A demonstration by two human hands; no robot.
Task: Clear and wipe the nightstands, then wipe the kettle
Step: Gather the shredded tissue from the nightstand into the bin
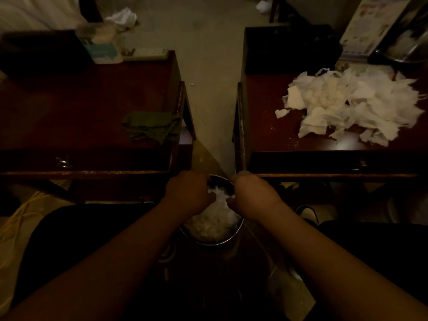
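Two dark red nightstands flank a gap of floor. On the left nightstand (pixel 69 112) lies a folded green cloth (pixel 151 127) near its right edge. The right nightstand (pixel 266 126) carries a big heap of torn white tissue (pixel 354 105). Low between them stands a round metal bin (pixel 214 240) filled with white tissue (pixel 213 222). My left hand (pixel 188 195) and my right hand (pixel 251 195) are both down in the bin's mouth, fingers curled into the tissue. A metal kettle (pixel 407 42) sits at the far right, partly cut off.
A tissue box (pixel 103 50) and a dark box (pixel 44 52) sit at the back of the left nightstand. A printed card (pixel 368 26) leans behind the right one, beside a black tray (pixel 289 49). White crumpled things (pixel 121 17) lie on the floor beyond.
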